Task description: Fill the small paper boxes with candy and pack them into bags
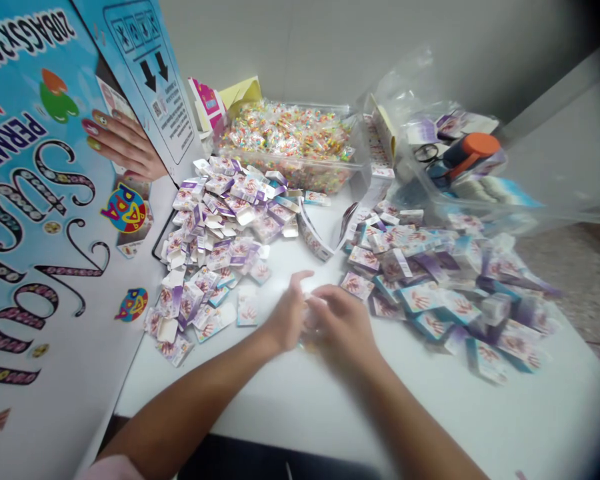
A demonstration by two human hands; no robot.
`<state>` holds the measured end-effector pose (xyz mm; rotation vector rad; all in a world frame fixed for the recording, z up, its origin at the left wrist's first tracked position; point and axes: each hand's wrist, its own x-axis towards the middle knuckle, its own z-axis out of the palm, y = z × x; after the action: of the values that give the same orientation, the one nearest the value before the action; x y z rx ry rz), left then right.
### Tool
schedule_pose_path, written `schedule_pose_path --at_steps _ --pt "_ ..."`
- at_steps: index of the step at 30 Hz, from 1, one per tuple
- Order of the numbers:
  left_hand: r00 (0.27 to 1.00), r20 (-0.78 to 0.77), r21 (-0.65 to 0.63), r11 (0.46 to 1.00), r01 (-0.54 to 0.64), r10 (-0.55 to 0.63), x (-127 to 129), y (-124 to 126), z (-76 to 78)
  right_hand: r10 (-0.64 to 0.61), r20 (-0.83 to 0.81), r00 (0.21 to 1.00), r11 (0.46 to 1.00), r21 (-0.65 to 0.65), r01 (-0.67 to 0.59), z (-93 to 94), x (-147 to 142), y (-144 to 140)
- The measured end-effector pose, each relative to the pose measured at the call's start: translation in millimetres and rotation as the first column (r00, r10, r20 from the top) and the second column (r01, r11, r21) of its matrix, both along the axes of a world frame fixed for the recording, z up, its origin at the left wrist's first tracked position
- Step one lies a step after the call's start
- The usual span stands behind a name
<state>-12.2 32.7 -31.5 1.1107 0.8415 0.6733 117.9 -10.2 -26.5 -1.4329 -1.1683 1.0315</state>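
small blurred pale item [311,313] between both hands.

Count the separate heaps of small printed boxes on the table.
2: one heap left of the hands, one heap to their right. More may hide under the plastic bags.

printed cardboard display [35,220], candy tub [290,150], scissors [425,153]

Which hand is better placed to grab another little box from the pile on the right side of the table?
Probably the right hand. It sits close to the nearest edge of the right-side pile of small boxes, while the left hand lies farther from it, nearer the other pile. Both hands meet around something small and blurred.
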Motion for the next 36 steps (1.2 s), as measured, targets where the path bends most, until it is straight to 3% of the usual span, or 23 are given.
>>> schedule_pose_path --at_steps 5,8,12,18,20,24,26,27,28,29,30,32,33,34,36 --pt "0.999 -0.039 0.130 0.992 -0.001 0.006 -3 1 0.4 -0.006 -0.086 0.996 0.998 0.065 0.012 0.8 0 2" --pt "0.997 -0.062 0.102 0.994 -0.028 0.035 -4 5 2.7 0.037 0.097 0.995 0.981 0.186 -0.055 5.2 1 2" --pt "0.989 -0.113 0.106 0.991 -0.080 0.092 -4 8 2.8 0.062 0.387 0.920 0.912 0.352 -0.209 8.0 3 0" --pt "0.993 -0.113 0.190 0.980 0.051 -0.030 -3 1 -2.8 0.153 0.477 0.866 0.871 0.348 -0.346 8.1 2 -2" --pt "0.994 -0.105 0.226 0.974 0.034 -0.011 -5 0 -2.7 0.170 0.473 0.865 0.873 0.334 -0.354 8.3 1 -2" --pt "1.000 0.026 0.182 0.983 -0.007 0.003 -7 3 -1.3 0.112 0.379 0.919 0.921 0.308 -0.239 9.1 0 -4" --pt "0.994 0.105 0.147 0.988 -0.046 0.031 -6 6 -1.6 -0.063 0.249 0.967 0.953 0.304 -0.016 11.8 6 -4" --pt "0.991 0.122 0.150 0.986 -0.078 0.059 -5 8 -2.1 -0.209 0.161 0.965 0.937 0.315 0.150 14.2 11 -3" --pt "0.988 0.123 0.165 0.980 -0.108 0.088 -4 10 -2.7 -0.379 0.063 0.923 0.879 0.336 0.338 17.2 17 -1" --pt "0.987 0.116 0.184 0.974 -0.134 0.114 -3 11 -3.5 -0.546 -0.040 0.837 0.773 0.362 0.522 20.7 25 1" --pt "0.985 0.106 0.198 0.968 -0.155 0.136 -2 12 -4.3 -0.681 -0.139 0.719 0.631 0.387 0.672 24.5 34 4" --pt "0.985 0.089 0.206 0.964 -0.166 0.150 -1 13 -6.0 -0.811 -0.299 0.502 0.360 0.422 0.832 31.2 53 9" --pt "0.986 0.082 0.208 0.965 -0.160 0.146 -1 13 -6.8 -0.817 -0.340 0.465 0.309 0.422 0.852 33.7 63 12" --pt "0.988 0.074 0.214 0.965 -0.151 0.138 -1 12 -7.5 -0.801 -0.363 0.476 0.311 0.427 0.849 35.2 71 14" --pt "0.991 0.057 0.237 0.963 -0.130 0.119 -1 11 -8.6 -0.746 -0.368 0.555 0.392 0.431 0.813 35.8 81 17"
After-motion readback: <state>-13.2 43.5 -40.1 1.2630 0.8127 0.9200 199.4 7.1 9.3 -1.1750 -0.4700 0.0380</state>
